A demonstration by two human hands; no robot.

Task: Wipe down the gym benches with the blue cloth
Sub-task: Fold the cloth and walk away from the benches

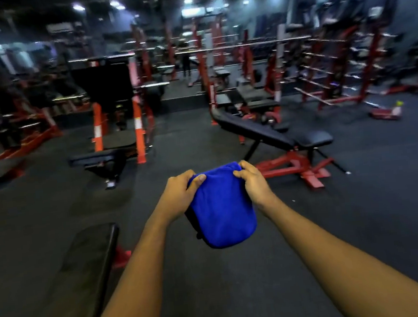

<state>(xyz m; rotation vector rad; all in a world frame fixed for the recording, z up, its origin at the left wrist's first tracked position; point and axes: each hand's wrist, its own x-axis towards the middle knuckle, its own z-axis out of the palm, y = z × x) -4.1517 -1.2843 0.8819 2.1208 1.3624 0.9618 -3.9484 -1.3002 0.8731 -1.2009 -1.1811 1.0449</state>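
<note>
The flat bench (85, 267) lies nearest, at 7 o'clock, its dark pad bare; at centre the blue cloth (221, 208) hangs folded in the air above the floor (311, 225), touching no bench; the left hand (180, 191) pinches its upper left edge, thumb on top, and the right hand (252, 183) is curled round the upper right edge; the cloth looks light, soft and limp, so it probably wants gathering at the fold into one palm to press flat on a pad; farther off, an incline bench (264, 133) stands at 1 o'clock and another bench (110, 152) at 11 o'clock.
</note>
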